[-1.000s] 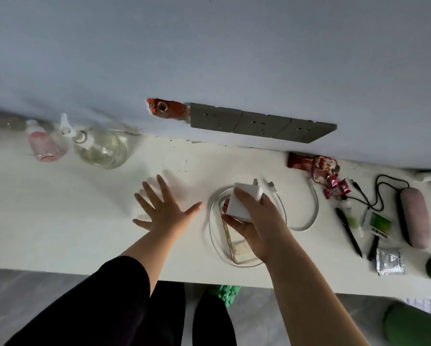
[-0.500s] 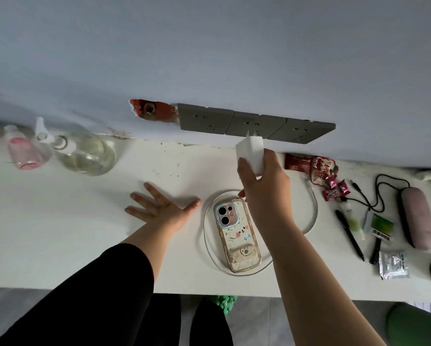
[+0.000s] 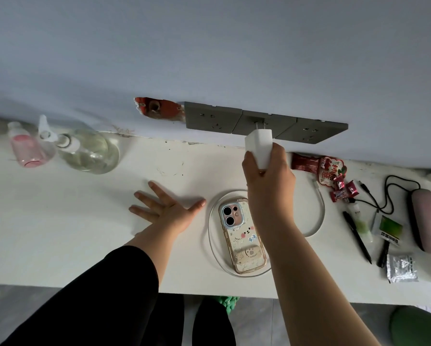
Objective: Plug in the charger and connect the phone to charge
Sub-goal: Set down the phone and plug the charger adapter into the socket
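Note:
My right hand [image 3: 268,181] grips a white charger block [image 3: 258,146] and holds it up at the middle one of three grey wall sockets [image 3: 264,122]; its two prongs touch the socket face. A phone [image 3: 242,237] in a cartoon case lies face down on the white desk [image 3: 59,233], just below my right wrist. A white cable [image 3: 318,211] loops around the phone and off to its right. My left hand [image 3: 165,206] rests flat on the desk with fingers spread, left of the phone.
A pink bottle [image 3: 25,148] and a clear spray bottle [image 3: 84,151] stand at the back left. Right of the phone lie snack wrappers [image 3: 330,171], pens [image 3: 357,236], a foil packet [image 3: 400,268] and a pink case [image 3: 425,219] with a black cord. A red hole [image 3: 158,108] gapes left of the sockets.
My right hand lifted the charger block off the phone and carried it up to the middle wall socket. The phone is now uncovered. My left hand stayed flat on the desk.

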`<state>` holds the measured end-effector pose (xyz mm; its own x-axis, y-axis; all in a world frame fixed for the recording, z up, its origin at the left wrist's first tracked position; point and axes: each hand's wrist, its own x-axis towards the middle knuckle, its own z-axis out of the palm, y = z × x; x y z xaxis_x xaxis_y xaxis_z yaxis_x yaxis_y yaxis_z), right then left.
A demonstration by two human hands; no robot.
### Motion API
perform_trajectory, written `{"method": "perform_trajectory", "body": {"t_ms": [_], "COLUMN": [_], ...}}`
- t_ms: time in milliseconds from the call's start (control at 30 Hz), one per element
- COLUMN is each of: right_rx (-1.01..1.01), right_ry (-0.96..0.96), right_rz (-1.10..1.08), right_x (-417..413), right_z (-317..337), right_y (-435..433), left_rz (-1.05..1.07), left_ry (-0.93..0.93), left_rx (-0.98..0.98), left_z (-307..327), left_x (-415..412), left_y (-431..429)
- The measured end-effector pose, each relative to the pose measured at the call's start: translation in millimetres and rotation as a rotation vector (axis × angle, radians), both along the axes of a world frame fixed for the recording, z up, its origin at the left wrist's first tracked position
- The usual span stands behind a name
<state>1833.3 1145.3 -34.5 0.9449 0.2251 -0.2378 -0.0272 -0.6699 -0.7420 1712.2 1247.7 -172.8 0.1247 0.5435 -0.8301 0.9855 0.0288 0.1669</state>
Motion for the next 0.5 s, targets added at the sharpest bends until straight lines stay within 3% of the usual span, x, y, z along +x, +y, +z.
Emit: {"method": "perform_trajectory", "body": {"t_ms": [400, 500], "right_rx": [-0.008, 0.187], "right_ry": [0.03, 0.213], "right_rz": [-0.047, -0.069], "right_x": [-0.1, 2.2], "right_z": [-2.2, -0.6], "right_y": [10.2, 5.4], "left_rz": [0.008, 0.005], "left_ry": [0.005, 0.01], "left_rx": [0.004, 0.001], "left_z": [0.6, 1.5], "left_x": [-1.0, -0.9], "left_y": [-0.2, -0.6]}}
